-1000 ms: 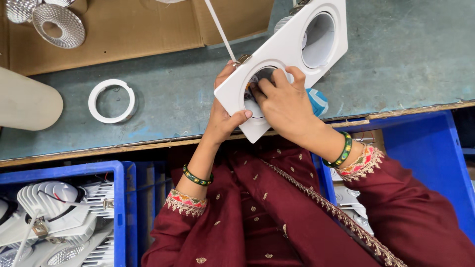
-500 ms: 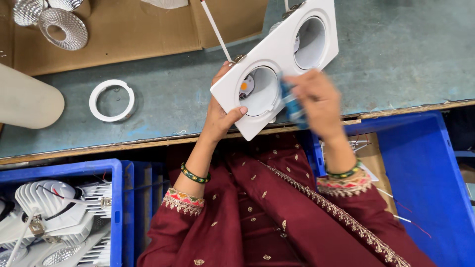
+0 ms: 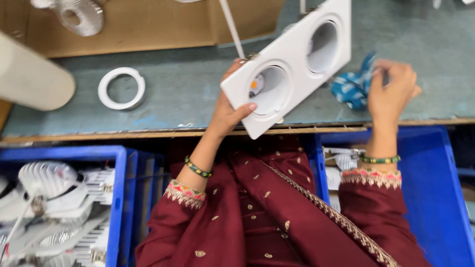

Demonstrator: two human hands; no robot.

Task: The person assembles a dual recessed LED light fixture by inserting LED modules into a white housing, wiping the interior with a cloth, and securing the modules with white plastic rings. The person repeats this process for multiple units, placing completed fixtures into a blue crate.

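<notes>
Fingers of the left hand (image 3: 228, 111) are gripping the lower corner of a white twin-opening light housing (image 3: 292, 69), tilted above the grey-green tabletop (image 3: 188, 89) at centre frame. The right hand (image 3: 393, 89) is curling its fingers around a blue cloth (image 3: 352, 88) lying on the tabletop just right of the housing. A white ring (image 3: 121, 88) is lying at left, and blue bins (image 3: 126, 188) are sitting along the bottom.
</notes>
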